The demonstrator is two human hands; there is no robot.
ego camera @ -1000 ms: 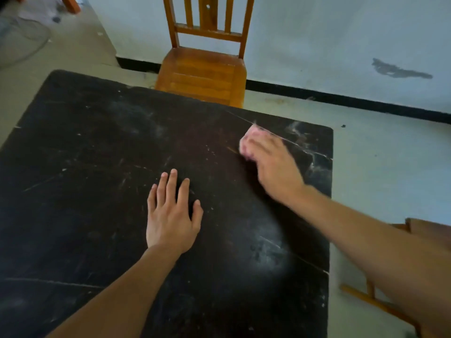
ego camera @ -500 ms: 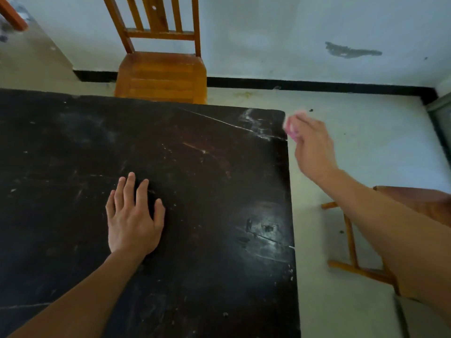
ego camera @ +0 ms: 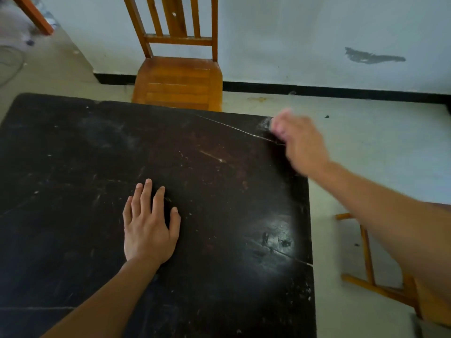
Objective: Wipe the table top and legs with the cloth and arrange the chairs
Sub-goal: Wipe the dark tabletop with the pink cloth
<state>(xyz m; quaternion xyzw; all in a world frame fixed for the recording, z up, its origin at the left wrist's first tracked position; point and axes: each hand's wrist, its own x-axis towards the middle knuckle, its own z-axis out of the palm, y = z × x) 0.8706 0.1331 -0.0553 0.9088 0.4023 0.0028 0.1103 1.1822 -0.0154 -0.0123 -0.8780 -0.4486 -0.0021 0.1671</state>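
Table point(ego camera: 219, 191): one, a squarish top of dark, nearly black wood with rounded corners. The surface is dull and much scratched, with pale flecks, a long thin crack running toward the far right corner, and a patch of glare near the right edge.

Cloth point(ego camera: 277, 128): one, seen only as a pinkish smear at the table's far right corner, under the fingertips of the right hand. Its weave and shape are lost in motion blur.

Right hand point(ego camera: 301, 142): reaches across to that far right corner with the fingers bent down over the cloth and pressing it to the wood. The blur hides how tightly they close.

Left hand point(ego camera: 150, 228): lies flat, palm down, near the middle of the table top. The fingers are straight and slightly spread, the thumb is out to the side, and it holds nothing.

Chairs: two in view, both of orange-brown varnished wood. The far chair point(ego camera: 178, 81) stands just beyond the table's far edge, with its slatted back toward the wall and a seat of flat boards. Of the side chair point(ego camera: 366, 254), right of the table, only thin rungs, a leg and a bit of the seat show past the forearm.

Wall point(ego camera: 292, 32): pale, matt, with one dark grey smear point(ego camera: 373, 56) and a black skirting band point(ego camera: 329, 90) along the foot.

Floor point(ego camera: 366, 147): pale, smooth and speckled.

Wooden leg point(ego camera: 31, 15): one, slanting, at the top left — what it belongs to cannot be told.
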